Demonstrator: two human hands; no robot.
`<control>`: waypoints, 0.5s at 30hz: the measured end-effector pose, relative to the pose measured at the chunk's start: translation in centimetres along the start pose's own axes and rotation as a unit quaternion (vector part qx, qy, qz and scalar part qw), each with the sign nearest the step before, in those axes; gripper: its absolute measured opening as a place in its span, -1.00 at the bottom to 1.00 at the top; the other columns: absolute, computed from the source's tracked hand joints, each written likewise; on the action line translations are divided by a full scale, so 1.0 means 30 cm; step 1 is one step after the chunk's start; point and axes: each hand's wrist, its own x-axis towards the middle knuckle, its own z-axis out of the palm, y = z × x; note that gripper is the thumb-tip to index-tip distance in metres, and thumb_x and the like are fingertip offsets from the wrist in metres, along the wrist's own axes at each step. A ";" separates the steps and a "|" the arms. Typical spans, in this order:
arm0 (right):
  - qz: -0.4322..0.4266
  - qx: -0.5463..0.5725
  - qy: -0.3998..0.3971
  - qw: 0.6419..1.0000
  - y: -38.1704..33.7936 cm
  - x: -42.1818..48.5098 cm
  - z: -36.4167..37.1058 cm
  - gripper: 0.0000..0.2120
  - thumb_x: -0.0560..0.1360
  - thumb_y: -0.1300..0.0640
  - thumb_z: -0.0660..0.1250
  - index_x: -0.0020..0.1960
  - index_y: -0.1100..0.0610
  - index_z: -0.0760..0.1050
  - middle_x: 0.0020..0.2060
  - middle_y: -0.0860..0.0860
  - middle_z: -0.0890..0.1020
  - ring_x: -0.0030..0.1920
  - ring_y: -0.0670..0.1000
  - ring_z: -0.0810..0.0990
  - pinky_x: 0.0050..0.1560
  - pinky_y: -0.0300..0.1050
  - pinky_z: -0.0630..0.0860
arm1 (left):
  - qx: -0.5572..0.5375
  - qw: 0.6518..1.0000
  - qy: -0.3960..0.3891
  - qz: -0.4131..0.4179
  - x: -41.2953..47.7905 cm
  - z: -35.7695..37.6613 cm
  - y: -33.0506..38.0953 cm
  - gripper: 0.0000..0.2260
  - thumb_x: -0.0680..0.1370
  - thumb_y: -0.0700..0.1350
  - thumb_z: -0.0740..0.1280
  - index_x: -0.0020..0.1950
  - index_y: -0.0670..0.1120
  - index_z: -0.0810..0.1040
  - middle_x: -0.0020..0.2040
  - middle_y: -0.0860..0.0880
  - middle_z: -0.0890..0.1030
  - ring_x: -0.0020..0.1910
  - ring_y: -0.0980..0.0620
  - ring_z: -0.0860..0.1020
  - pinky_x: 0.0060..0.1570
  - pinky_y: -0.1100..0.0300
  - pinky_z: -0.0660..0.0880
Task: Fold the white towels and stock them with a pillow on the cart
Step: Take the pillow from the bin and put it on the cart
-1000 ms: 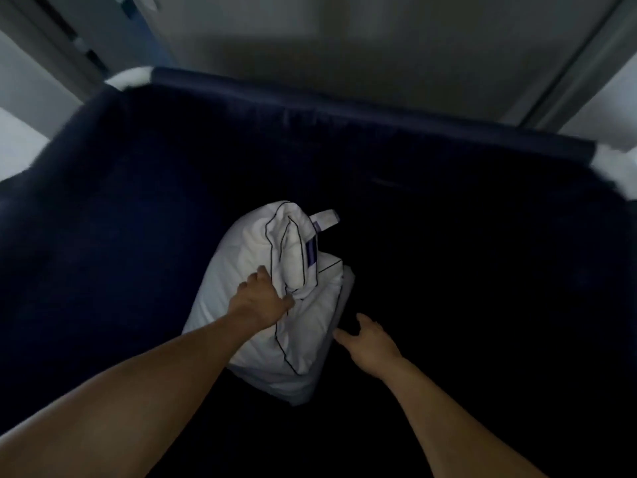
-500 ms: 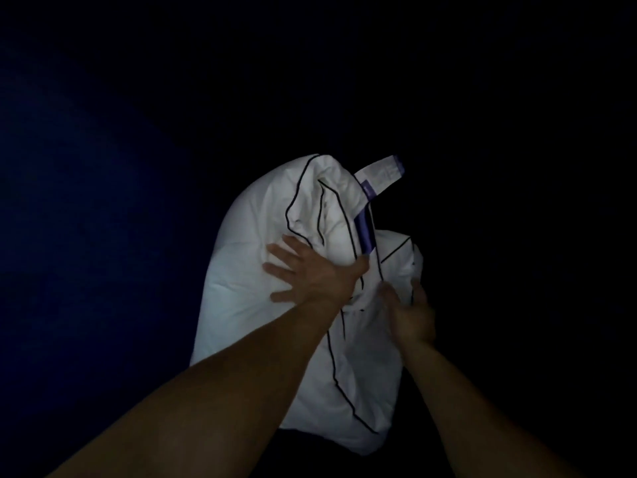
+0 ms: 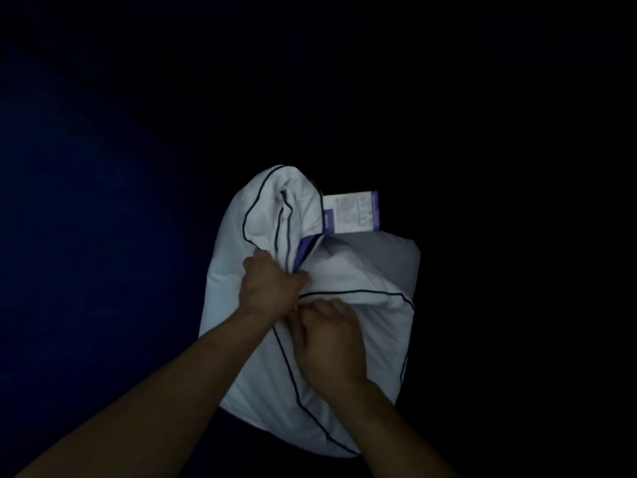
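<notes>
Head view. Item: one white pillow (image 3: 262, 339), piped in dark cord, bunched and folded over on itself, lying low in the middle of the frame on a dark blue cloth surface (image 3: 86, 219) whose nature cannot be made out in the poor light. A printed label (image 3: 351, 212) with a purple edge is seen sticking out at the pillow's upper right. Left hand (image 3: 272, 288): fingers curled into a gathered fold of the pillow near its centre, grasping it. Right hand (image 3: 327, 343): laid just beside the left, fingers bent over the piped edge and appearing to pinch it, though the fingertips are partly hidden. No towels and no cart frame are shown. Step judged in hand: the pillow is being taken up or straightened for stocking. For a clean result, the grip is best spread toward two opposite corners rather than kept at the bunched middle, so that the filling can be shaken flat; the loose fold should be smoothed out and the label tucked in before the pillow is set down.
</notes>
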 end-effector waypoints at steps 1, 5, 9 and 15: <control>-0.010 0.018 0.018 1.000 0.018 -0.031 -0.021 -0.72 0.56 0.06 0.23 -0.24 0.07 0.61 -0.29 -0.02 0.62 -0.22 0.02 0.55 -0.06 -0.09 0.47 | -0.001 1.000 0.011 0.018 -0.007 -0.031 -0.010 -0.57 0.52 -0.13 0.43 0.30 -0.17 0.34 0.08 -0.08 0.43 0.18 -0.16 0.49 0.00 0.25 0.38; 0.375 0.057 0.049 0.924 0.221 -0.123 -0.068 -0.22 0.35 -0.30 0.38 0.43 0.11 0.40 0.35 0.17 0.47 0.33 0.20 0.45 0.32 0.15 0.42 | -0.017 0.995 -0.045 0.082 -0.030 -0.160 -0.039 -0.63 0.57 -0.25 0.34 0.30 -0.03 0.31 0.10 -0.03 0.50 0.08 -0.01 0.49 0.05 0.29 0.43; 0.623 0.350 -0.049 0.698 0.351 -0.223 -0.014 0.28 -0.04 -0.40 0.64 0.55 -0.08 0.20 0.42 0.01 0.44 0.31 0.10 0.51 0.31 0.17 0.49 | 0.184 0.950 -0.202 0.152 -0.068 -0.244 -0.068 -0.51 0.57 -0.23 0.34 0.39 0.08 0.21 0.10 0.15 0.41 0.07 0.14 0.45 -0.09 0.53 0.32; 0.452 0.408 -0.021 0.793 0.059 -0.067 0.009 -0.79 0.47 0.13 0.46 0.09 0.08 0.59 -0.07 -0.03 0.65 -0.03 0.00 0.61 0.02 -0.27 0.54 | 0.416 0.848 -0.253 0.210 -0.117 -0.198 -0.035 -0.71 0.59 -0.18 0.26 -0.14 0.07 0.16 -0.15 0.14 0.24 -0.10 0.10 0.39 -0.21 0.30 0.27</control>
